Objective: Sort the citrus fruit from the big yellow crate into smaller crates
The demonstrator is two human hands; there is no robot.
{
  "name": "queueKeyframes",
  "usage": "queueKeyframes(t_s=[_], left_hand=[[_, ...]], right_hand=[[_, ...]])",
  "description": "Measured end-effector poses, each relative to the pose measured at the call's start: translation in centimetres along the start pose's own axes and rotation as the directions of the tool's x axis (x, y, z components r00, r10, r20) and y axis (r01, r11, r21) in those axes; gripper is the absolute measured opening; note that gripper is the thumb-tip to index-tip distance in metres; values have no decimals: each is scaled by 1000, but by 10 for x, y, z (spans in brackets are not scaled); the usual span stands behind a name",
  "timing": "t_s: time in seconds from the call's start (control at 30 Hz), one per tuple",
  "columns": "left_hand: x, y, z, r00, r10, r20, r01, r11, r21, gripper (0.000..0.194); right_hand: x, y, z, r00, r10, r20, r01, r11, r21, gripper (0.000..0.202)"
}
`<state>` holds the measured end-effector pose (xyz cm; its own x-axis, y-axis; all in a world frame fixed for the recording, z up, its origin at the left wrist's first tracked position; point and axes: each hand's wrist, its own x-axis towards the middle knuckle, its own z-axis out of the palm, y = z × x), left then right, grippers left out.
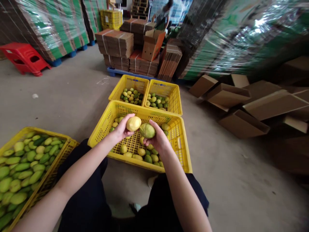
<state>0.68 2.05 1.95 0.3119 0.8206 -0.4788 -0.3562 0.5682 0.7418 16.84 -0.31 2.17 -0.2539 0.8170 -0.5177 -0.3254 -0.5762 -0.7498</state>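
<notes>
My left hand (122, 129) is closed around a yellow lemon (133, 123). A greener lemon (147, 130) with a yellowish tinge is gripped in my right hand (159, 140). The two fruits are held side by side, nearly touching, above a large yellow plastic crate (181, 141). Inside that crate, yellow and green lemons (141, 151) lie in loose groups, with the slotted bottom showing between them. My hands and forearms hide part of its contents.
Two smaller yellow crates (177, 96) with lemons stand just beyond. A fuller crate (69, 138) of green fruit is at my left. Loose cardboard boxes (228, 95) lie to the right. Bundled cartons (116, 43), a red stool (25, 58) and a person (164, 16) are farther back.
</notes>
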Motion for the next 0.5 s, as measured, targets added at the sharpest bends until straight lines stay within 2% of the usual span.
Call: queueKeyframes(t_s=[0.1, 0.13, 0.17, 0.23, 0.3, 0.33, 0.37, 0.43, 0.5], left_hand=[[2, -4, -1, 996, 81, -32, -79, 994, 78, 40], [2, -6, -2, 985, 162, -57, -154, 980, 125, 37], [1, -8, -2, 960, 272, -71, -255, 949, 187, 35], [-2, -12, -2, 859, 511, -24, -475, 814, 336, 43], [-6, -15, -2, 745, 662, 87, -616, 632, 470, 54], [-8, -16, -3, 698, 703, 132, -652, 550, 522, 57], [-9, -17, -3, 656, 737, 165, -676, 475, 563, 60], [-10, -19, -4, 567, 798, 205, -705, 341, 622, 61], [-8, -20, -5, 484, 839, 250, -715, 214, 666, 55]], right_hand=[[1, 3, -4, 991, -121, -49, 115, 988, -106, 30], [1, 4, -5, 975, -193, -106, 173, 970, -173, 31], [1, 4, -6, 940, -290, -178, 240, 936, -257, 33], [0, 5, -8, 805, -526, -275, 374, 809, -453, 42], [-2, 5, -11, 665, -710, -232, 473, 640, -606, 51], [-3, 5, -12, 625, -761, -177, 511, 570, -643, 52], [-3, 5, -13, 604, -787, -122, 543, 519, -659, 51], [-4, 5, -15, 576, -816, -52, 588, 457, -668, 47], [-5, 7, -16, 515, -857, -18, 616, 385, -687, 44]])
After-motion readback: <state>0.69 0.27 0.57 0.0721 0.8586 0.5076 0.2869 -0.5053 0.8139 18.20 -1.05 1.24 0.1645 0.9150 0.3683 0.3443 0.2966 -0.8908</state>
